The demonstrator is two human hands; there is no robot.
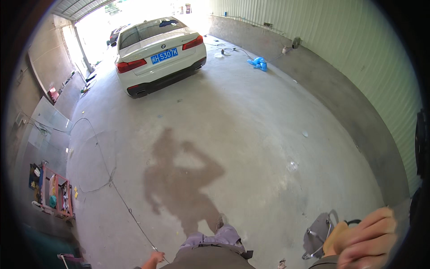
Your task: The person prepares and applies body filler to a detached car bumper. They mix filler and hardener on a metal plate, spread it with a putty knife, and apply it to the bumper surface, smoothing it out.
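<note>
My left hand (156, 258) shows only at the bottom edge, by my grey trousers (215, 242). It is closed on the end of a thin cable (120, 193), which runs from it across the concrete floor and loops toward the left wall. At the lower right, close to the camera, my right hand (368, 240) has its fingers curled around a tan object (335, 237). A thin black cord (354, 221) arcs just above that object. I cannot tell what the object is. A grey bag (317, 235) lies on the floor beside that hand.
A white car (156, 49) is parked at the far end, rear toward me. A blue plastic bundle (258, 63) lies by the green corrugated right wall (358, 58). Glass panes (50, 117) and a pink rack of supplies (56, 197) stand along the left. A dark wet patch (179, 179) marks the floor.
</note>
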